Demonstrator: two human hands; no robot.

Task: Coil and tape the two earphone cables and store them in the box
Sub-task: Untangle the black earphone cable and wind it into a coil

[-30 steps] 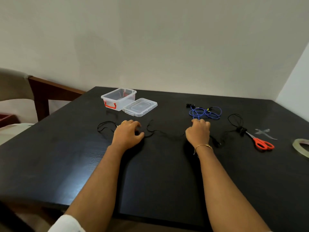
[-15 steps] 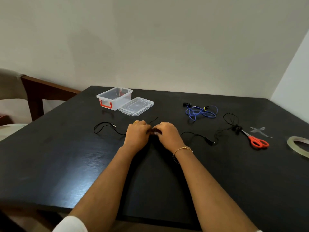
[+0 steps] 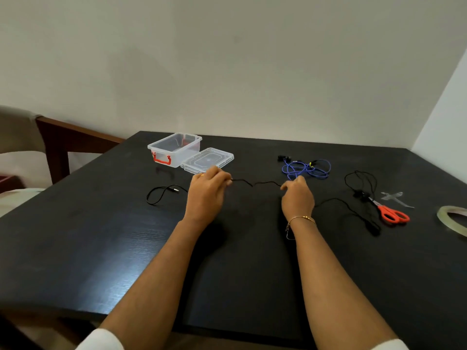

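Black cable [image 3: 255, 184] stretches between left hand [image 3: 206, 192] and right hand [image 3: 297, 198], fingers pinching it; straightening comes first, coiling next needs gathered loops.

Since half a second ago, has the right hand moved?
Yes. The right hand, which met the left hand then, is now out to the right, toward the orange scissors, pinching the black earphone cable.

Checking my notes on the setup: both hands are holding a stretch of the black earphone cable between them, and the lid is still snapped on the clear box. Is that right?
Not quite. The head view shows the lid off, lying on the table against the open clear box. The rest holds: the left hand and right hand hold a stretch of the black earphone cable between them.
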